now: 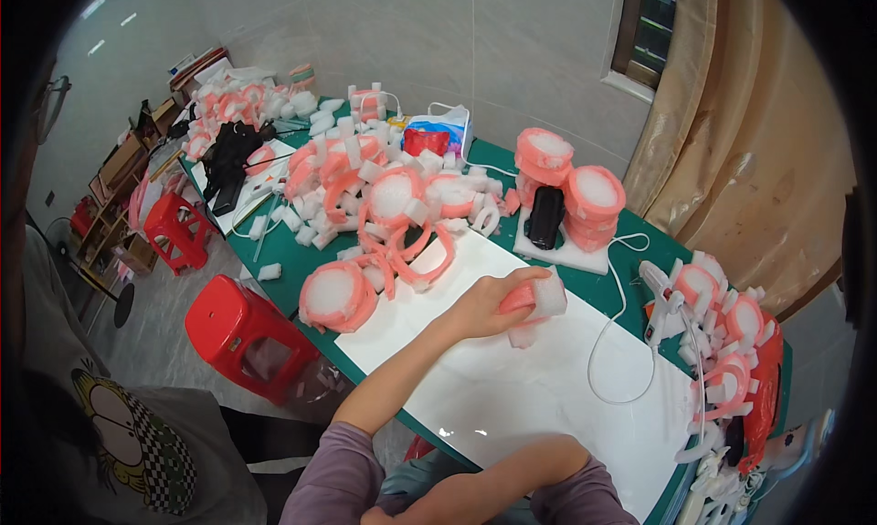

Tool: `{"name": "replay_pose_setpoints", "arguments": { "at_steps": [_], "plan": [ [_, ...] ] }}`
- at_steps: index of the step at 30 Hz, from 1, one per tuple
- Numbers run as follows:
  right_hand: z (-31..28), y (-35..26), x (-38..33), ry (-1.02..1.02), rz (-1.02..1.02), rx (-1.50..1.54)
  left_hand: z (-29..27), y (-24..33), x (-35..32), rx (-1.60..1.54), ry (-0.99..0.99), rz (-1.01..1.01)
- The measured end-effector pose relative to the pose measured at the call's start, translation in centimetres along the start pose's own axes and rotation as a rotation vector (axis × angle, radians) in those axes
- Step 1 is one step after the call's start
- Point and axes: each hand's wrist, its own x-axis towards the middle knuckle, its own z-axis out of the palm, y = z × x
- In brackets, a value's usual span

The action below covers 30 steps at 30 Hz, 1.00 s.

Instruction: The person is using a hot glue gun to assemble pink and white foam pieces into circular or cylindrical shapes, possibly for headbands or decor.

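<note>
My left hand (484,306) is closed around a pink foam piece (519,299) above the white board. A white foam block (550,295) sits at the right end of that piece. Just under it, a small pink foam bit (523,337) shows. My right forearm crosses low in front of me, and only a sliver of my right hand (376,517) shows at the lower edge, its fingers hidden. Left of my left hand lie pink foam rings (429,274) and a round pink-and-white foam piece (331,292).
Pink and white foam scraps (365,164) heap along the green table (489,160). Foam stacks (594,205) flank a black object (545,216). A white glue gun (660,310) with a looping cord is at right. Red stools (242,333) and a person (155,434) are left.
</note>
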Motion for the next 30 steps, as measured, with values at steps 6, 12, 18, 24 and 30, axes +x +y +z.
{"name": "replay_pose_setpoints", "arguments": {
  "at_steps": [6, 12, 18, 24, 30],
  "plan": [
    [0.0, 0.3, -0.6, 0.008, -0.017, -0.029, 0.2, -0.4, 0.0, 0.034, 0.013, 0.021],
    [2.8, 0.9, -1.1, 0.269, 0.114, -0.274, 0.1, -0.1, 0.0, 0.054, -0.081, -0.108],
    [1.4, -1.1, -0.4, 0.283, 0.229, 0.002, 0.2, 0.0, 0.1, 0.039, -0.025, 0.001],
    [0.3, 0.9, -0.9, 0.24, 0.266, 0.033, 0.1, -0.1, -0.1, 0.067, -0.018, 0.015],
    [0.3, 1.2, -0.9, 0.219, 0.117, -0.093, 0.3, -0.2, 0.1, 0.054, 0.008, 0.059]
  ]
}}
